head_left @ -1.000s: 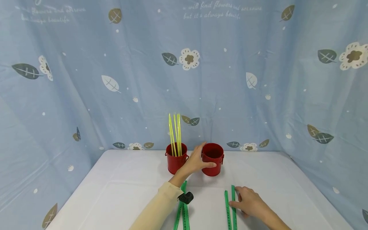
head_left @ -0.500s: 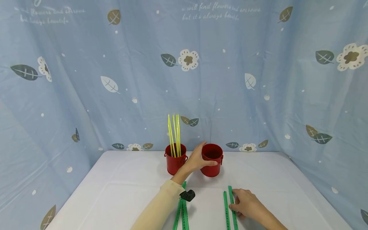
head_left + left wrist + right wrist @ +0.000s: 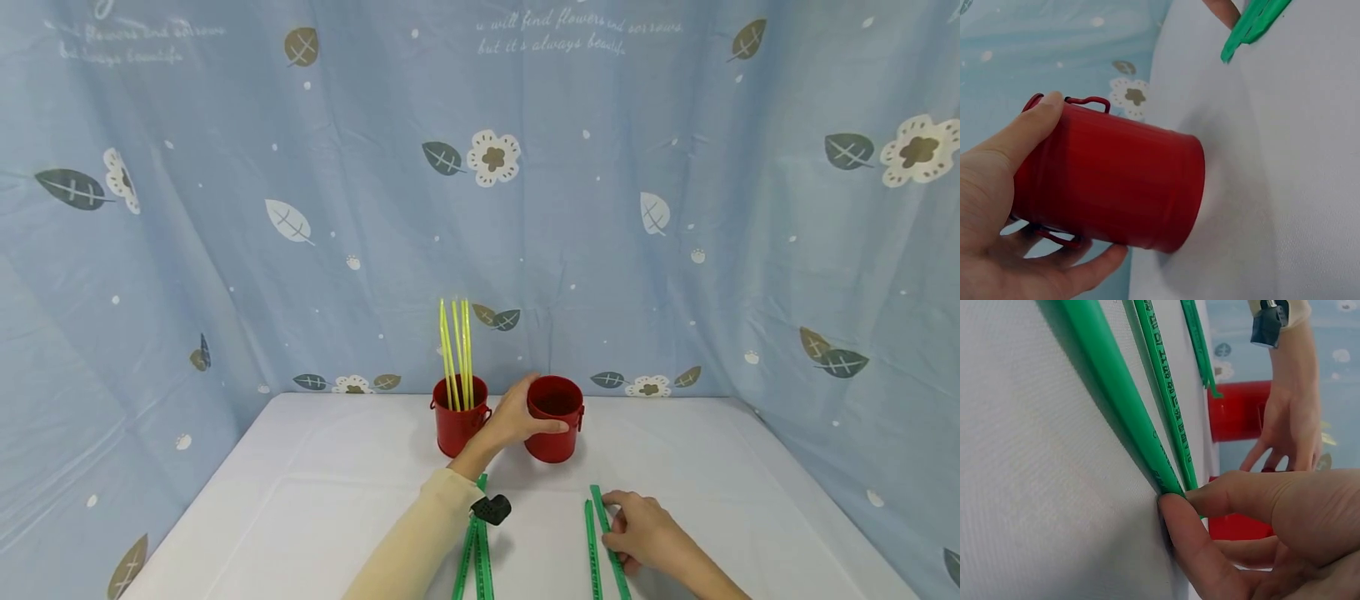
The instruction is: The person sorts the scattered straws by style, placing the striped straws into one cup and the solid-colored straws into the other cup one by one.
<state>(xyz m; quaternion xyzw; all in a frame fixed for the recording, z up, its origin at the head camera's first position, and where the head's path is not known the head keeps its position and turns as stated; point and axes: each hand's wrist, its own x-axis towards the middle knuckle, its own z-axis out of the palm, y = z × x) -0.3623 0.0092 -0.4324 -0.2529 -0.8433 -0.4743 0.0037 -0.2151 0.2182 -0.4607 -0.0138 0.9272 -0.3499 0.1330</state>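
My left hand (image 3: pixel 517 417) grips a small red metal bucket (image 3: pixel 1110 175) at its upper part, thumb at the rim on one side and fingers round the other. No contents show inside this bucket in the head view. Nearer the front, my right hand (image 3: pixel 648 533) pinches the far end of a long green strip (image 3: pixel 1125 406) with dark print between thumb and forefinger. A second green printed strip (image 3: pixel 592 550) lies just left of it on the table. The pinched strip is slanted, its far end leaning left.
Another red bucket (image 3: pixel 453 432) stands to the left, with several upright yellow sticks (image 3: pixel 459 350) in it. Several green strips (image 3: pixel 480 558) lie beside the left forearm, partly under it. A white-covered table (image 3: pixel 300 500) meets a blue patterned curtain (image 3: pixel 360 250) behind the buckets.
My right hand has taken the right-hand green strip between its fingertips, and the strip's far end has swung left. My left hand stays on the bucket, its thumb slightly further across.
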